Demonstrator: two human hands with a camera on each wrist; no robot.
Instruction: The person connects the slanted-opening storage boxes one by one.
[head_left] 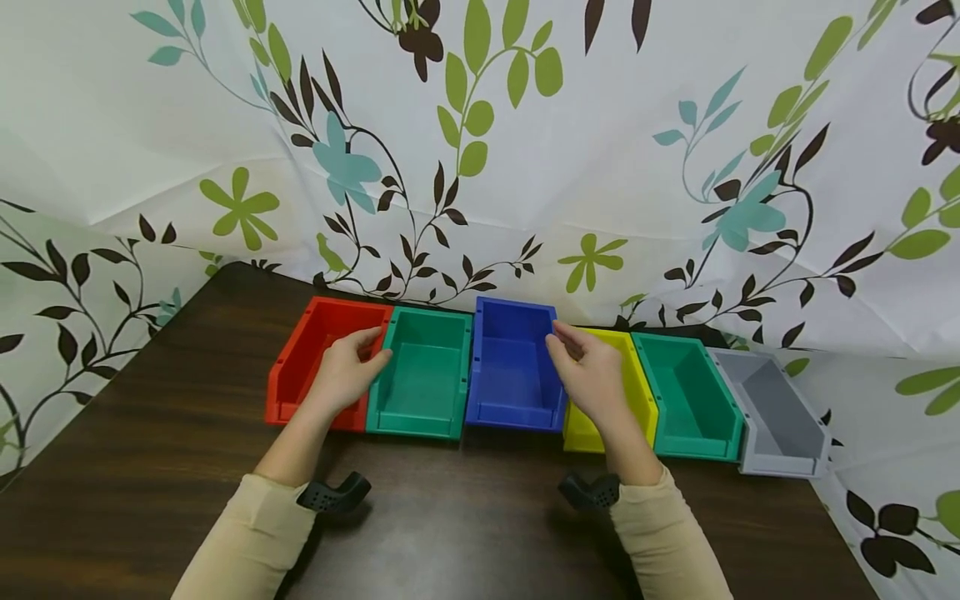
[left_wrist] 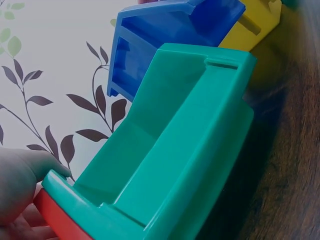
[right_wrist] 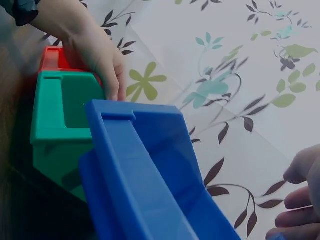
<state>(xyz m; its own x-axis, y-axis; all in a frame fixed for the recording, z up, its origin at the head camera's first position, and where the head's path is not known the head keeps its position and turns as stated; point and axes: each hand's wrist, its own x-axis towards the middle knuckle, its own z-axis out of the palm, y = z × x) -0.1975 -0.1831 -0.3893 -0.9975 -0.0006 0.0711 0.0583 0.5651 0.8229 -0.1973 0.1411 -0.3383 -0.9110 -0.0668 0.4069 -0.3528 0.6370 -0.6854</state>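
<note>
Several open plastic bins stand side by side along the back of the table. My left hand (head_left: 347, 372) is at the wall between the red bin (head_left: 279, 392) and the green bin (head_left: 414, 422). Its thumb (left_wrist: 47, 165) comes close to the green rim in the left wrist view, with the other fingers on the red bin's side. Beside the right rim of the blue bin (head_left: 516, 417) is my right hand (head_left: 592, 372), partly over the yellow bin (head_left: 637, 392). The right wrist view shows its thumb and fingers (right_wrist: 300, 199) spread apart. Both hands are loosely curved, with a gap at the fingertips.
To the right of the yellow bin stand a second green bin (head_left: 678, 408) and a grey bin (head_left: 780, 417). Dark wood tabletop (head_left: 450, 533) lies in front of the row. A leaf-patterned cloth (head_left: 540, 150) hangs right behind it. Each wrist wears a black device (head_left: 333, 493).
</note>
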